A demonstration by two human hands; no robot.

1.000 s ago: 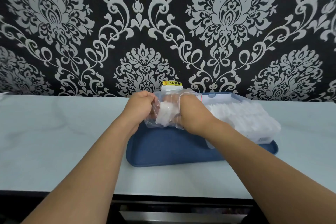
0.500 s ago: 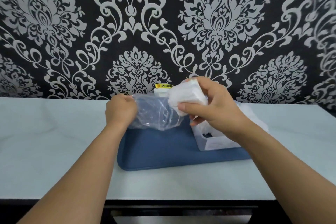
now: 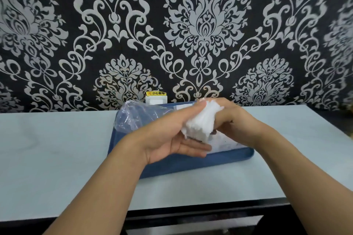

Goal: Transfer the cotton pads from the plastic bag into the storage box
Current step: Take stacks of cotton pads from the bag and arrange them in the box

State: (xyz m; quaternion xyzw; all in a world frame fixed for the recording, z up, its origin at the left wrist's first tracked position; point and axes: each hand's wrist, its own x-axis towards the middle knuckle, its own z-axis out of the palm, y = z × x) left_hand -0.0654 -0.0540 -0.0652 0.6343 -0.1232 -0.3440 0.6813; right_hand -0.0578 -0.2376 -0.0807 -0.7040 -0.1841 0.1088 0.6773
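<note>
A stack of white cotton pads [image 3: 200, 124] is held between both hands above the blue tray [image 3: 172, 166]. My left hand [image 3: 172, 137] cups the stack from the left and below, thumb on top. My right hand [image 3: 235, 120] grips the stack from the right. The clear plastic bag [image 3: 137, 115] lies crumpled and let go on the tray's back left. The clear storage box [image 3: 225, 144] sits on the tray under my hands, mostly hidden by them.
A pale tabletop [image 3: 57, 149] runs left and right of the tray, with its dark front edge [image 3: 191, 213] close to me. A white wall socket with a yellow label [image 3: 156, 97] stands behind the tray against the patterned wall.
My right hand pulled the pad stack out of the bag and lowered it over the box. My left hand let go of the bag and came over onto the stack.
</note>
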